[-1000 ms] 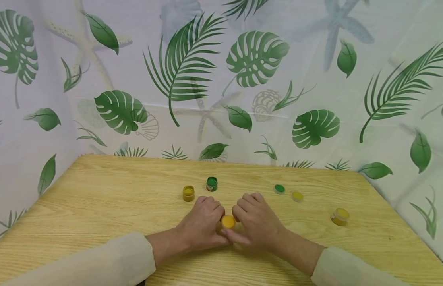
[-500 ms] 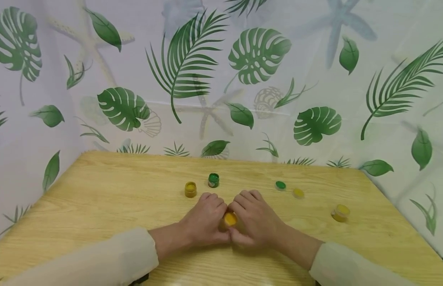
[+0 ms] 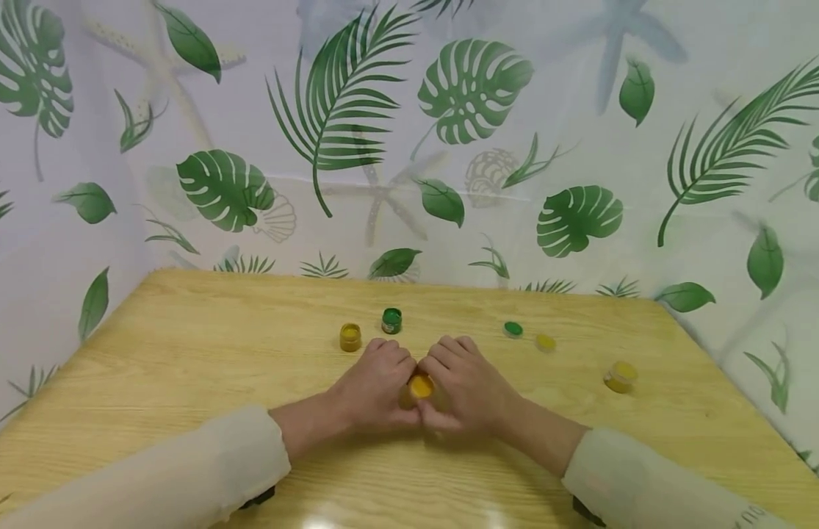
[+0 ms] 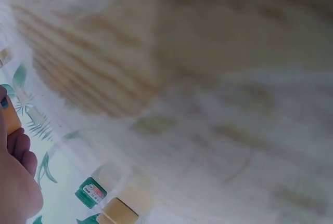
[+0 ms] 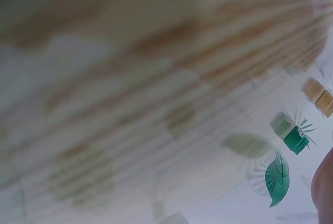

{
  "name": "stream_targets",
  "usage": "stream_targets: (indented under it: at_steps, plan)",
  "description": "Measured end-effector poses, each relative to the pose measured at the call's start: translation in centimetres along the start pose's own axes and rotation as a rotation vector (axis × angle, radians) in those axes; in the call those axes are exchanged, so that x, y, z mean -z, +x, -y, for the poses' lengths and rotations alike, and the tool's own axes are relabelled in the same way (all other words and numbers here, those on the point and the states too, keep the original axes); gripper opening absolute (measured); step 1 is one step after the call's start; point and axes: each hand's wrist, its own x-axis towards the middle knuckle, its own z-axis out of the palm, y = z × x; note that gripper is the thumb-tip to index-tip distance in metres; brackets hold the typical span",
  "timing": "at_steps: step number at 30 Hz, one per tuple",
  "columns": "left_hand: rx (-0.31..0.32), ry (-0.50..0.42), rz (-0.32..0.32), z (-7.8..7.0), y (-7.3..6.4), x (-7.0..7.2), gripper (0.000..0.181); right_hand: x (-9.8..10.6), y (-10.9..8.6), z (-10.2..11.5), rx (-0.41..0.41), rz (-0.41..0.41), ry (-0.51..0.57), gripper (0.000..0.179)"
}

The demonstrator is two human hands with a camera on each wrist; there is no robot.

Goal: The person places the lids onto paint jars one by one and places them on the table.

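Close to me at the middle of the table, both hands meet around a small paint jar with an orange-yellow top. My left hand grips it from the left, fingers curled. From the right, my right hand pinches its upper part, the thumb at the near edge and curled fingers at the far edge. Much of the jar's side is covered by the hands. In the left wrist view, the jar's orange side shows beside the fingers. Only a sliver of the right hand enters the right wrist view.
Beyond the hands stand an uncapped yellow paint jar and an uncapped green one. A green lid and a yellow lid lie to the right. Farther right is a yellow-topped jar. A leaf-patterned cloth hangs behind the table.
My right hand has turned and closed in on the jar, its fingers now nearly against the left hand's. The head view has tilted slightly, and the other jars and lids keep their places.
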Motion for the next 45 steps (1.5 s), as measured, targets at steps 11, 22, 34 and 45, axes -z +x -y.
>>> stream_targets:
  at_steps: [11, 22, 34, 45]
  plan:
    - [-0.015, -0.001, 0.028, -0.03, -0.2, -0.46, 0.042, -0.31, -0.3, 0.02, -0.017, -0.019, -0.003, 0.031]
    - [0.01, 0.004, 0.03, 0.07, 0.16, -0.22, 0.041, 0.13, 0.0, -0.13, -0.087, -0.014, -0.016, 0.05]
    - [0.016, -0.004, 0.018, -0.07, 0.11, -0.31, 0.044, 0.26, 0.08, 0.19, -0.07, 0.002, 0.017, 0.029]
    - [0.015, -0.002, 0.024, -0.15, 0.12, -0.26, 0.041, 0.23, 0.06, 0.26, -0.075, 0.004, -0.004, 0.027]
